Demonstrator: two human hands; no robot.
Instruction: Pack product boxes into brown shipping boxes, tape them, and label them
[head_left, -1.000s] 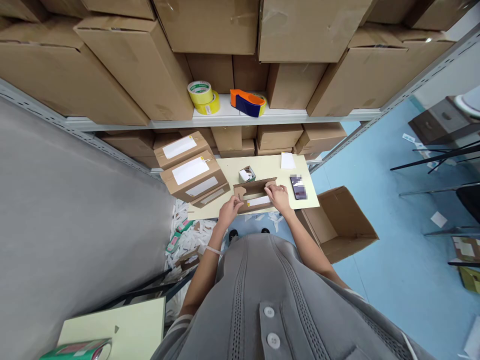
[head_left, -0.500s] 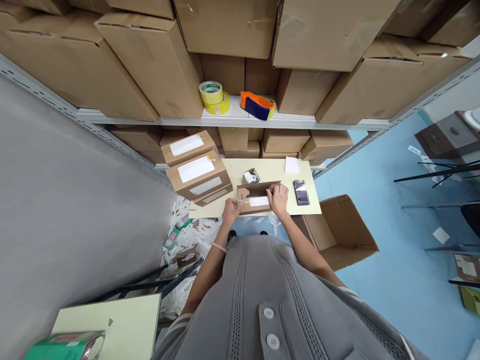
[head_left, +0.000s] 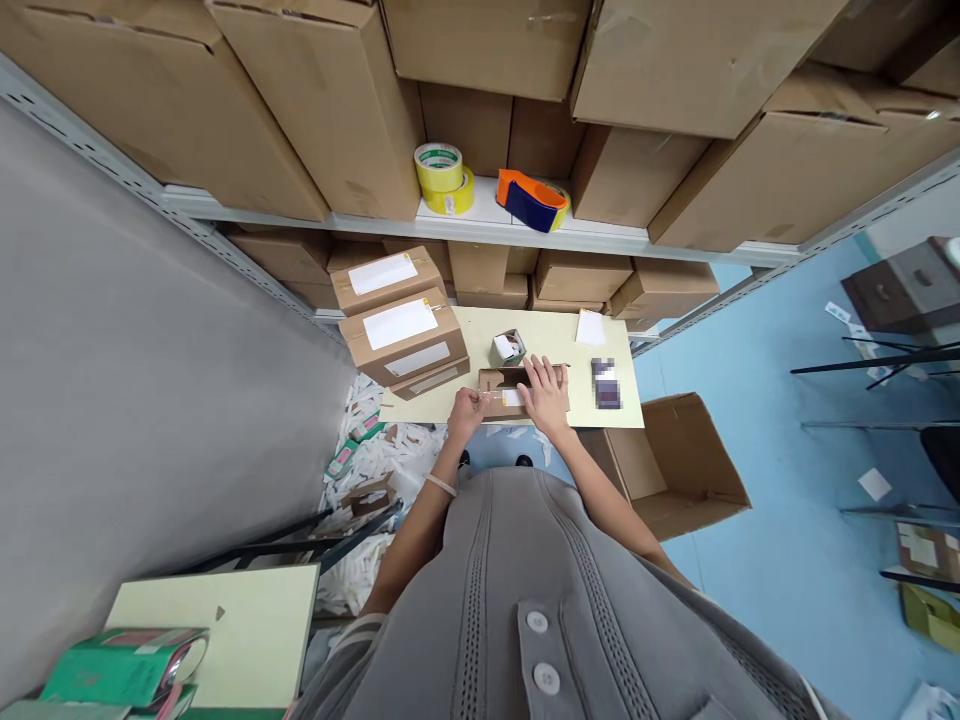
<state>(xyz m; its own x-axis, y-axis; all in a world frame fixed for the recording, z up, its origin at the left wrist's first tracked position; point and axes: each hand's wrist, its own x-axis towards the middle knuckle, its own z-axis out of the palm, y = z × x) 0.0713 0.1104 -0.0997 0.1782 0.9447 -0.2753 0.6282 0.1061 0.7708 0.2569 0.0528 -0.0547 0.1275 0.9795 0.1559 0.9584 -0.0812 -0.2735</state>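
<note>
The desk (head_left: 559,335) is pale yellow. The box (head_left: 504,390) under the hands is brown with a white label. The tape rolls (head_left: 442,178) are yellow. The tape gun (head_left: 531,198) is orange and dark blue. The floor (head_left: 757,420) is light blue. The dress (head_left: 525,600) is grey with white buttons.

Right hand (head_left: 546,393) is covering most of the flat carton's (head_left: 501,381) white label (head_left: 513,398); phone (head_left: 604,384) screen is showing blurred; green packets (head_left: 112,682) are running off bottom-left edge.

Grey ribbed buttoned top (head_left: 540,600), thin bracelet (head_left: 439,485) on left wrist
</note>
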